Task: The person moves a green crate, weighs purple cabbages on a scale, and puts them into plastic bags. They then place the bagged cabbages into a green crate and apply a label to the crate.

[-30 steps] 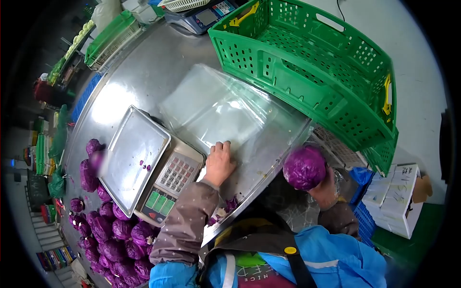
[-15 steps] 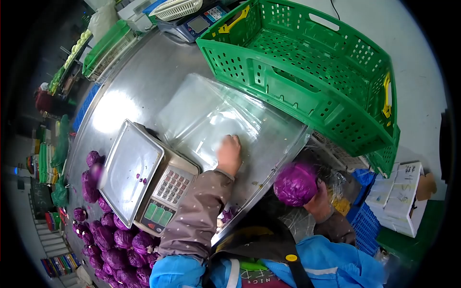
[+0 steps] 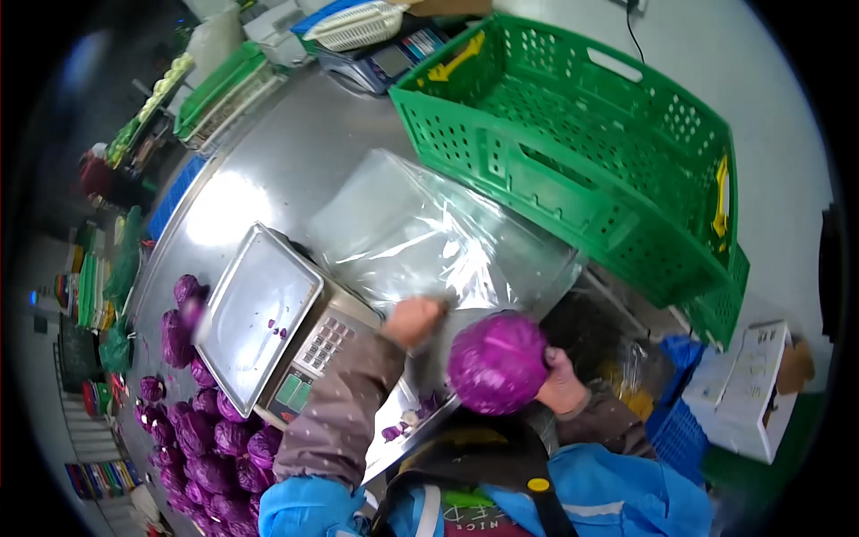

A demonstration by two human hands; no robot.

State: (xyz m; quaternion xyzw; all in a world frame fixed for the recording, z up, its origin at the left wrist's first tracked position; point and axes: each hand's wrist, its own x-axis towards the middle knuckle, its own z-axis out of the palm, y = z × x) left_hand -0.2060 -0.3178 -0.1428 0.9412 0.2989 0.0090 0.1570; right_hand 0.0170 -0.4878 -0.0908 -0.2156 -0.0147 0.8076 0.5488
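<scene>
A round purple cabbage [image 3: 497, 362] is in my right hand [image 3: 564, 383], which grips it from the right side, above the table's near edge. My left hand [image 3: 415, 322] is closed at the near edge of a clear plastic film [image 3: 429, 237], its fingertips blurred and pinching the film. The film lies creased and shiny on the metal table. Left of my left forearm stands a weighing scale [image 3: 259, 313] with small purple scraps on its tray.
Many purple cabbages [image 3: 210, 436] are heaped at the left behind the scale. A large green crate [image 3: 573, 170] stands along the table's far right side. Another scale [image 3: 380, 63] sits at the back. White boxes [image 3: 743, 389] and a blue basket [image 3: 676, 434] are at the right.
My right hand has brought the cabbage left and up over the table edge. My left hand has drawn back toward my body, and the film has become more creased.
</scene>
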